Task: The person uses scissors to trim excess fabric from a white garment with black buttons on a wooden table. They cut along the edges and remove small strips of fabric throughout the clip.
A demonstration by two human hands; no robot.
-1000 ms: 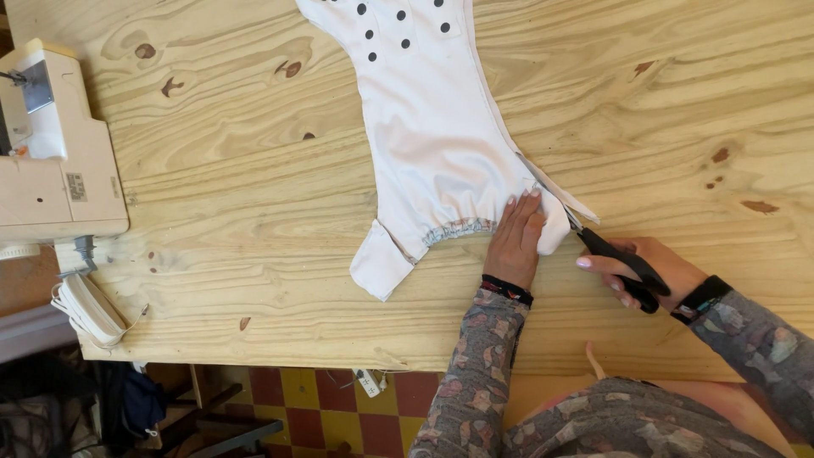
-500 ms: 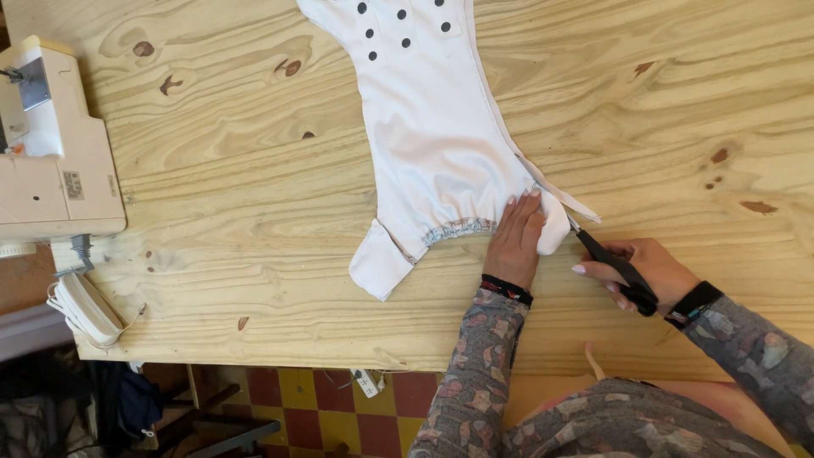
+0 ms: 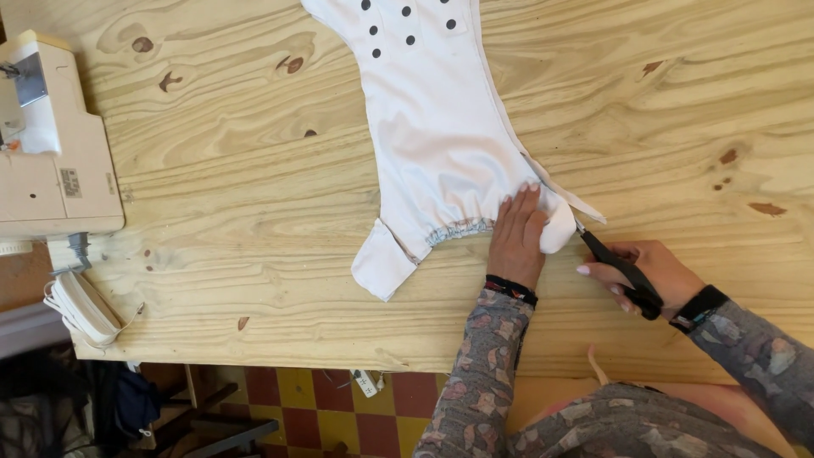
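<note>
While left hand [image 3: 515, 242] pins white garment [image 3: 441, 144] | right hand [image 3: 649, 273] grips black scissors [image 3: 617, 268]

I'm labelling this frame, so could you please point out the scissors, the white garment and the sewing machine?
scissors [image 3: 612, 261], head view, black blade.
white garment [image 3: 432, 136], head view, middle of cloth.
sewing machine [image 3: 51, 161], head view, cream body.

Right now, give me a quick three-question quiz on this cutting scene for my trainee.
1. True or false: the left hand lies flat on the white garment.
2. What does the right hand hold? A) black scissors B) a pencil C) a tape measure
3. Fill in: the cream sewing machine stands at the wooden table's ____ edge in the picture.

Key: 1 true; 2 A, the black scissors, with their tip at the garment's edge; 3 left.
</note>
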